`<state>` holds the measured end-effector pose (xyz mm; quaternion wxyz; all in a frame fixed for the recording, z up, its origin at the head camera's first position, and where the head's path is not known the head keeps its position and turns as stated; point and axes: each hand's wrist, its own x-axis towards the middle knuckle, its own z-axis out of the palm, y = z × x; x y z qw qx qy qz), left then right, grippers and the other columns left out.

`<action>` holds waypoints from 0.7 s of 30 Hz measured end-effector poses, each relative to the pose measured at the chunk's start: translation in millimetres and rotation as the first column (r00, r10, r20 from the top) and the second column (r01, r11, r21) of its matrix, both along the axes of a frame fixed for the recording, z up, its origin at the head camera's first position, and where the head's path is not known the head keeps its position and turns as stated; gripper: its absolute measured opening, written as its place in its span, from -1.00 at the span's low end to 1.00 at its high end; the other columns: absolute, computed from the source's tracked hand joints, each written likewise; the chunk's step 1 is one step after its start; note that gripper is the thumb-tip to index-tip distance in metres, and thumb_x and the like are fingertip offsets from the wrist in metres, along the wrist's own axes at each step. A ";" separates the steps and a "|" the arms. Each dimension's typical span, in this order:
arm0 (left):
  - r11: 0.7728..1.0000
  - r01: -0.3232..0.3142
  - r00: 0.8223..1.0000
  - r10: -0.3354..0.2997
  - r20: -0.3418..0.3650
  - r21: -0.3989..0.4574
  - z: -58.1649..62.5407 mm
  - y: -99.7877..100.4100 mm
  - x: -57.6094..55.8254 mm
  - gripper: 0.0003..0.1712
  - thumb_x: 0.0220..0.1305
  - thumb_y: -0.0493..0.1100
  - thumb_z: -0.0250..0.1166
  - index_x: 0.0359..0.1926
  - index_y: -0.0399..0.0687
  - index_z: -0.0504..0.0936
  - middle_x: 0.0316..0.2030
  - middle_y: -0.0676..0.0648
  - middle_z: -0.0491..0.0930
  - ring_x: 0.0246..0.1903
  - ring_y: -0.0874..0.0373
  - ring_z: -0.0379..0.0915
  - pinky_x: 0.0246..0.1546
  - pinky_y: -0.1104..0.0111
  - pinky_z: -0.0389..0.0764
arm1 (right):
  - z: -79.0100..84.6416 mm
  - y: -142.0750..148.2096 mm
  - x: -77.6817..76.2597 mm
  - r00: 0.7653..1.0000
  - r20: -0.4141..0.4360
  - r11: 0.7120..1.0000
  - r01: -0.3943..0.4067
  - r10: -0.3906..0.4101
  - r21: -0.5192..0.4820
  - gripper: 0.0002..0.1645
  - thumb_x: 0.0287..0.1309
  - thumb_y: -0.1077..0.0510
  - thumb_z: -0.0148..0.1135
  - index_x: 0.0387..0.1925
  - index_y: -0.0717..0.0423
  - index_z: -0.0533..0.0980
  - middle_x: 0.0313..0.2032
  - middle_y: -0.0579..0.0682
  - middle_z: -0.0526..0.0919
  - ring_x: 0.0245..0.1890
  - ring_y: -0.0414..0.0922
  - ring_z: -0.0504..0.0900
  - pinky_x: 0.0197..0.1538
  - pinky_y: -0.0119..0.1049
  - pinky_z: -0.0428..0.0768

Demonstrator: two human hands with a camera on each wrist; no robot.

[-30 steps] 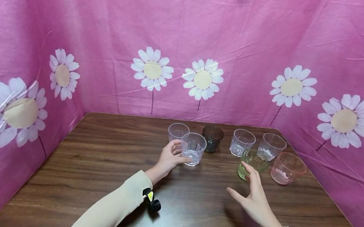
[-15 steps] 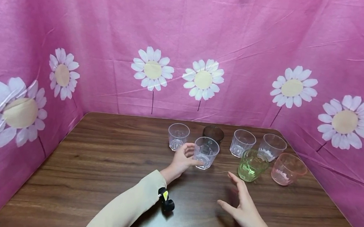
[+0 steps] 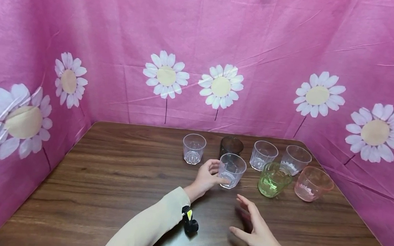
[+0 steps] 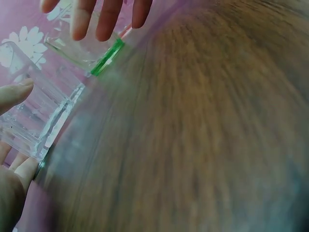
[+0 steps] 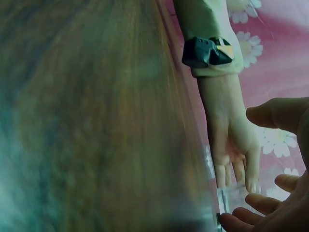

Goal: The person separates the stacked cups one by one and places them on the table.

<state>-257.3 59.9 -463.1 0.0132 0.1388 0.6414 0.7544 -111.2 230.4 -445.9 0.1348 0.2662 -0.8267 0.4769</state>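
Observation:
My left hand (image 3: 207,179) holds a clear faceted tumbler (image 3: 233,173) upright, thumb across its near side and fingers behind its left side. In the left wrist view the clear tumbler (image 4: 43,108) has its base close over the wood. My right hand (image 3: 257,236) is in front and to the right of that tumbler, fingers spread and holding nothing. The right wrist view has my left hand (image 5: 234,140) at the tumbler, beyond the loosely bent fingers of my right hand (image 5: 285,203). A green tumbler (image 3: 273,181) stands just past my right fingertips.
A dark smoky tumbler (image 3: 231,146) stands behind the held one, partly hidden. Another clear tumbler (image 3: 193,149) is to the left. Two clear tumblers, one nearer (image 3: 263,156) and one farther right (image 3: 295,160), and a pink tumbler (image 3: 311,185) surround the green one on the wooden table (image 3: 117,170).
My left hand has carried the clear tumbler right and toward me, away from the clear one at left. My right hand has drawn back leftward from the green tumbler.

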 end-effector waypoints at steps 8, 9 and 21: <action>1.000 0.017 1.000 -0.017 0.009 0.000 -4.8 11.8 1.8 -0.26 -0.21 -0.58 0.52 0.09 -0.35 0.48 -0.02 -0.16 0.60 0.02 0.02 0.53 0.13 0.26 0.55 | 0.6 -2.8 0.9 0.997 0.064 0.999 -0.046 0.044 0.016 -0.06 -0.06 0.35 0.51 0.35 0.27 0.24 0.23 0.36 0.37 0.24 -0.22 0.38 0.14 -0.32 0.55; 1.000 0.018 1.000 -0.018 0.007 0.000 -5.1 12.9 2.1 -0.26 -0.20 -0.58 0.52 0.09 -0.34 0.47 -0.02 -0.15 0.60 0.02 0.02 0.53 0.13 0.26 0.55 | 0.6 -3.0 0.6 0.997 0.062 0.999 -0.050 0.048 0.023 -0.06 -0.06 0.35 0.51 0.34 0.28 0.24 0.22 0.36 0.37 0.24 -0.21 0.39 0.14 -0.32 0.55; 0.998 0.059 0.998 -0.059 -0.013 0.015 -6.5 16.5 3.5 -0.25 -0.19 -0.64 0.46 0.11 -0.38 0.41 0.02 -0.22 0.55 0.05 -0.08 0.52 0.15 0.18 0.54 | 8.1 -6.7 0.5 0.994 0.057 0.989 -0.095 0.089 0.113 -0.05 -0.03 0.27 0.52 0.37 0.17 0.24 0.22 0.27 0.39 0.21 -0.03 0.44 0.13 -0.26 0.58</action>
